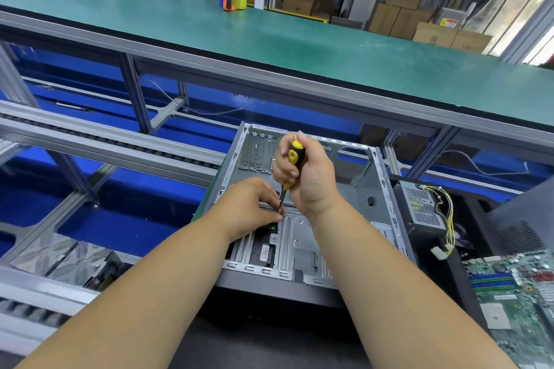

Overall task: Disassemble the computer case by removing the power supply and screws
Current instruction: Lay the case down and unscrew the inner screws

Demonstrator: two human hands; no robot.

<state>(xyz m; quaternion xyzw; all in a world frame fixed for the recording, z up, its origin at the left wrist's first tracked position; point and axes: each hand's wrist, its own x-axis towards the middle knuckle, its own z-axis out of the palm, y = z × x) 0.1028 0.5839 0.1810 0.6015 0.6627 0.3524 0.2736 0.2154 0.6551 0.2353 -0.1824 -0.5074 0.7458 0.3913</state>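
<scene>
Between the two forearms, on the dark work surface, lies the computer case (302, 213), a grey metal shell on its side with the open face up. Its rim is lined with small slots, its floor is ribbed sheet metal, and a dark drive with a white label sits low inside. The right hand (305, 174) is clenched around the yellow and black handle of a screwdriver (292, 169), whose thin shaft points down into the case. The left hand (254, 204) pinches the shaft near its tip, fingers curled against the metal floor. Just right of the case stands the power supply (422, 207), a grey perforated box trailing yellow and black wires, with a green circuit board (515, 287) nearer the camera.
</scene>
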